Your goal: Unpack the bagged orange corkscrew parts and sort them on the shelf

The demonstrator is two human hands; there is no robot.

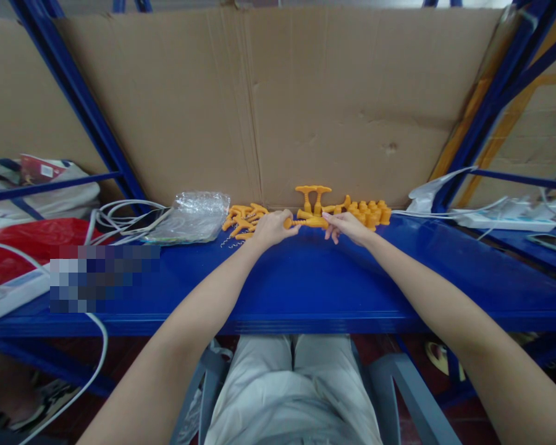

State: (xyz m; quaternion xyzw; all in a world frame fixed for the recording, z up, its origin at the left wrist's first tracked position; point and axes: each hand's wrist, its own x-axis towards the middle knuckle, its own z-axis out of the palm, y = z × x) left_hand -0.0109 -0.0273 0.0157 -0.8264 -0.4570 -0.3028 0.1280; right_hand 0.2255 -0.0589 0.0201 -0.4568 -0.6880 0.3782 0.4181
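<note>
Both my hands are up at the back of the blue table. My left hand (273, 228) is closed on the left end of a yellow plastic corkscrew (311, 222). The fingers of my right hand (346, 227) pinch its right end. The corkscrew lies level between the hands; the fingers partly hide its ends. Just behind it, two T-shaped yellow corkscrews (313, 196) stand upright near the cardboard. Yellow handles with metal spirals (241, 219) are piled left of my left hand. Several yellow plastic sleeves (370, 213) stand grouped behind my right hand, with another yellow handle (343, 206) beside them.
A cardboard sheet (352, 99) walls off the back of the blue table (315, 290). Clear plastic bags (194, 216), white cables (125, 213) and a red bag (32, 241) lie left. A white power strip (505, 220) and a phone (553, 243) are right. Blue posts (484, 117) flank the space.
</note>
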